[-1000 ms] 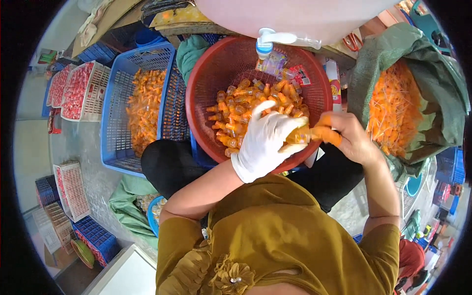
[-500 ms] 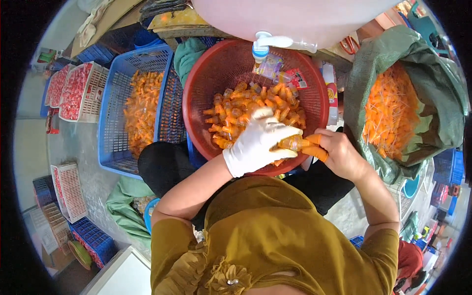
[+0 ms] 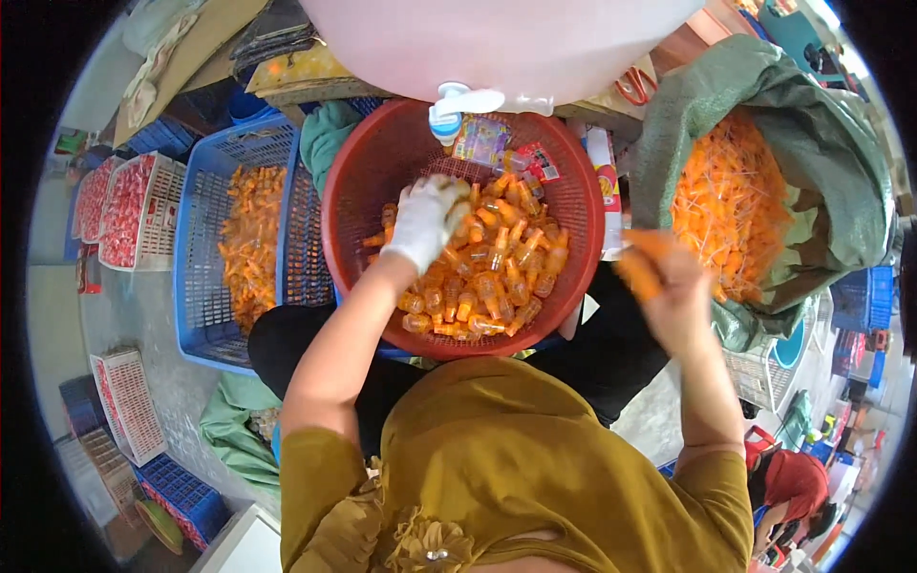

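Observation:
A red basin (image 3: 336,239) stands before me with many small clear bottles (image 3: 487,286) in it, orange at their tops and in their contents. My left hand (image 3: 425,224), in a white glove, reaches into the left part of the pile. Its fingertips are blurred and partly hidden, so I cannot see what they hold. My right hand (image 3: 673,282) is in the air right of the basin, near the green sack (image 3: 659,162). Orange covers sit on its thumb and forefinger, which stand apart with nothing visible between them, though motion smears them.
Orange pieces with thin pale sticks (image 3: 731,205) fill the sack. A blue basket (image 3: 191,277) at left holds more orange-topped bottles. Over the basin's far rim hangs a white tap (image 3: 463,103) on a large pale container (image 3: 506,48). White baskets (image 3: 153,215) of red-and-white items stand far left.
My hands have parted from a bottle they held together over the basin. The left moved up and left into the pile; the right swung rightward toward the sack. The whole view shifted slightly.

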### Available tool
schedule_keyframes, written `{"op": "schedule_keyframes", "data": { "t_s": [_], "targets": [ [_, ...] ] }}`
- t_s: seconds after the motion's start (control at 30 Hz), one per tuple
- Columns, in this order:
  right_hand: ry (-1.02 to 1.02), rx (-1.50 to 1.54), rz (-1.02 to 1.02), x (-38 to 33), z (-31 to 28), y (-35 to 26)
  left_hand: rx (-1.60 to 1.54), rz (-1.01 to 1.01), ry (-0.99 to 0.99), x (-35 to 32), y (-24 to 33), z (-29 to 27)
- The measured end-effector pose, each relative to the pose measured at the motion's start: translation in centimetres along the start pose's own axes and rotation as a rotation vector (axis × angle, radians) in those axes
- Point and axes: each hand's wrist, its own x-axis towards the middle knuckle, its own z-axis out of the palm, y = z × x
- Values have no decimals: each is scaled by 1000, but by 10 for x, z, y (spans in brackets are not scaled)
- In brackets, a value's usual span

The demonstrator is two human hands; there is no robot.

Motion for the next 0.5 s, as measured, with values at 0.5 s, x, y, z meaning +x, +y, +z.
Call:
{"op": "schedule_keyframes", "data": {
  "t_s": [0.5],
  "targets": [
    [182, -504, 40, 24, -65, 165, -374, -392, -297, 75, -82, 66]
  ]
}}
